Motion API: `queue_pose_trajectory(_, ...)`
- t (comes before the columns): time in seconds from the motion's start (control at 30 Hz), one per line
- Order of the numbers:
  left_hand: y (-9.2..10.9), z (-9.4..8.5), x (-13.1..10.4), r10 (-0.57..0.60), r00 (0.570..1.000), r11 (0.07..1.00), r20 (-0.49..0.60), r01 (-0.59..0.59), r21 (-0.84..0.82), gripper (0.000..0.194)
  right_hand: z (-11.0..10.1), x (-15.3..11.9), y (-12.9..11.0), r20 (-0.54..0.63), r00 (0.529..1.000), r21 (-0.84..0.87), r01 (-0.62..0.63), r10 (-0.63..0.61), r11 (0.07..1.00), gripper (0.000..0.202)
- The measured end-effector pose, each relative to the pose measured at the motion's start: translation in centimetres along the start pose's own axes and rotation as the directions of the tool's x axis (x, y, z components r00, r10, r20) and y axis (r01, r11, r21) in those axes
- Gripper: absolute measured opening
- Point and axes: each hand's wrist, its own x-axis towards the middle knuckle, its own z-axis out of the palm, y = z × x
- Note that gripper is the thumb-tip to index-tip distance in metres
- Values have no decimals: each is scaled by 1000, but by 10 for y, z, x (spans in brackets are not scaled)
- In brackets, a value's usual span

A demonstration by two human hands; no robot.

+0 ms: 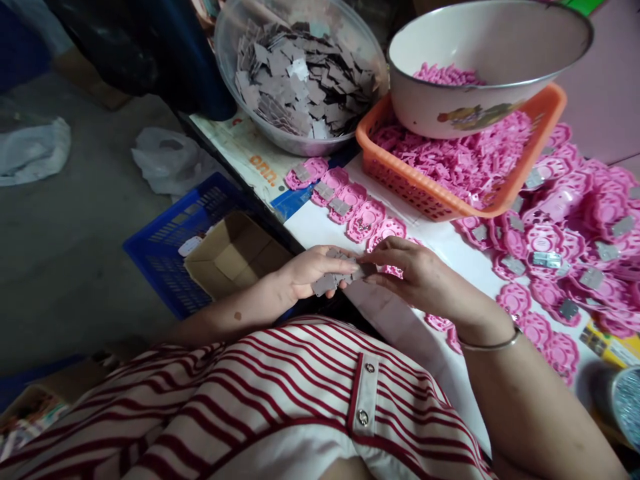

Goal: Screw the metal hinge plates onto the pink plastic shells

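My left hand is closed around several small grey metal plates, its thumb lying over them. From the right, my right hand pinches a grey metal plate at the edge of that bunch. Beneath and beside my right hand runs a row of pink plastic parts on white paper. The far parts in the row carry grey plates, while nearer ones show small metal bits. My right hand partly covers the nearer end of the row.
A clear plastic bowl of grey plates stands at the back. An orange basket of small pink pieces supports an enamel basin. Pink parts with plates are heaped at the right. A blue crate holds a cardboard box below left.
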Motion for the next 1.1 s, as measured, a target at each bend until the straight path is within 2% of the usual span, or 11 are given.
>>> queue_pose_trajectory(0.17, -1, 0, -1, 38, 999, 998, -24, -39, -53, 21, -3, 2, -5, 47, 999, -69, 15, -12, 998, 24)
queue_pose_trajectory(0.27, -1, -2, -2, 59, 997, 994, -42, -63, -93, 22, -5, 7, -5, 42, 998, -87, -36, 40, 996, 24)
queue_pose_trajectory(0.4, 3, -7, -3, 121, 988, 976, -95, -136, -168, 16, -3, 21, 5, -104, 980, -148, -181, 167, 972, 24)
queue_pose_trajectory(0.5, 6, -10, -5, 147, 982, 968, -121, -168, -187, 13, 7, 37, 18, -223, 952, -216, -257, 208, 942, 24)
queue_pose_trajectory(0.67, 8, -7, -7, 157, 976, 962, -151, -185, -199, 1, 20, 51, 32, -284, 924, -248, -327, 255, 912, 28)
queue_pose_trajectory(0.73, 9, -5, -6, 155, 975, 961, -159, -186, -205, 5, 21, 48, 28, -321, 913, -245, -336, 251, 910, 31)
queue_pose_trajectory(0.8, 10, -3, -4, 149, 974, 959, -172, -185, -214, 12, 21, 41, 20, -379, 902, -216, -304, 207, 928, 34)
queue_pose_trajectory(0.9, 11, -1, -1, 116, 978, 964, -173, -153, -219, 28, 23, 29, 2, -416, 903, -114, -169, 107, 979, 36)
queue_pose_trajectory(1.0, 10, 1, 2, 95, 988, 978, -122, -116, -174, 43, 26, 20, -9, -311, 950, -14, -42, 35, 999, 37)
queue_pose_trajectory(1.1, 6, 1, 1, 99, 993, 990, -60, -104, -92, 51, 25, 17, -11, -150, 989, -5, 6, -7, 1000, 40)
